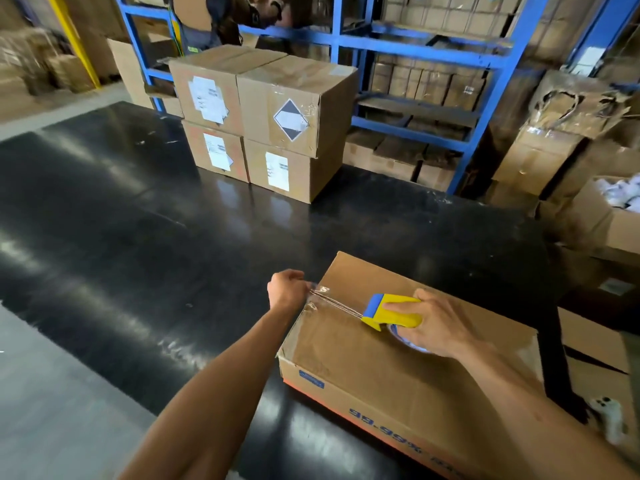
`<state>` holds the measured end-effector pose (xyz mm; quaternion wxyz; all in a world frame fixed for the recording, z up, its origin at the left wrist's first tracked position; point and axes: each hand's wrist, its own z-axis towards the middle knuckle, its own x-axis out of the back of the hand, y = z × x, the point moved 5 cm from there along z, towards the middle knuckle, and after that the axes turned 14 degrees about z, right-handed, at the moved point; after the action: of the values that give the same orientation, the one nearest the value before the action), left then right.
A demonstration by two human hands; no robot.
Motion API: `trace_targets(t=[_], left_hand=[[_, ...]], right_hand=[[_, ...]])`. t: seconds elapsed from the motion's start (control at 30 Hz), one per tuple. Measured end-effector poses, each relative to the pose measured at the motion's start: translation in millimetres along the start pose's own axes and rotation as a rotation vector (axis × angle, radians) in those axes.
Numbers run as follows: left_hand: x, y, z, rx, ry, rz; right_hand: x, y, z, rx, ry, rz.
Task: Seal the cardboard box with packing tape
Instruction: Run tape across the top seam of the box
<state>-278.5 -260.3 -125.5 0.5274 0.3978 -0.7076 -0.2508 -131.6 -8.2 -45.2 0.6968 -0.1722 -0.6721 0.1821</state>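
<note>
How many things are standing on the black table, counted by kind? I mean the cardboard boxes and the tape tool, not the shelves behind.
Stacked boxes at the far edge: 4
Box being taped: 1
Tape dispenser, in the right hand: 1
Total: 6

The left hand holds the tape end at the box's far edge.

We take the table (173, 216) as our landmark. On its near right part lies the box (398, 362). On top of that box sits the tape dispenser (391, 311), with the right hand (440, 323) over it. The left hand (287, 289) is at the box's far left corner. Four stacked boxes (263, 119) stand on the table's far side; shelving (415, 64) rises behind them.
</note>
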Motion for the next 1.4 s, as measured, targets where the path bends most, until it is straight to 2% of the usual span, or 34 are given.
trace_targets(t=[0.33, 0.47, 0.6, 0.63, 0.73, 0.83, 0.93, 1.03, 1.23, 1.4], left_hand=[[-14.7, -16.9, 8.0, 0.047, -0.028, -0.048], [-19.6, -9.0, 0.2, -0.018, -0.014, 0.111], [-13.4, -25.6, 0.3, 0.054, -0.046, 0.282], [-10.1, -24.8, -3.0, 0.006, -0.014, 0.333], [-13.1, -5.0, -20.7, -0.283, 0.076, 0.413], [-39.2, -1.5, -29.6, -0.46, -0.09, 0.534], [-53.7, -14.2, -30.2, -0.516, -0.184, 0.741], [-58.8, -14.6, -38.5, -0.595, -0.183, 0.882], [-59.6, -11.4, -40.3, -0.612, -0.146, 0.954], [-60.0, -9.5, -41.8, -0.611, -0.157, 0.959]], right_hand=[[-16.3, 20.1, 6.3, -0.031, -0.036, 0.101], [-20.0, 24.0, 7.5, -0.056, -0.055, 0.106], [-23.7, 28.7, 8.3, -0.085, -0.067, 0.122], [-24.7, 28.9, 9.0, -0.086, -0.069, 0.116], [-23.9, 24.9, 9.3, -0.1, -0.075, 0.083], [-21.3, 19.4, 8.9, -0.082, -0.076, 0.067], [-19.0, 19.7, 9.2, -0.089, -0.127, -0.012], [-15.6, 21.3, 10.1, -0.072, -0.172, -0.075], [-10.2, 18.4, 17.2, -0.114, -0.215, -0.157], [-3.2, 22.4, 9.6, -0.109, -0.217, -0.133]])
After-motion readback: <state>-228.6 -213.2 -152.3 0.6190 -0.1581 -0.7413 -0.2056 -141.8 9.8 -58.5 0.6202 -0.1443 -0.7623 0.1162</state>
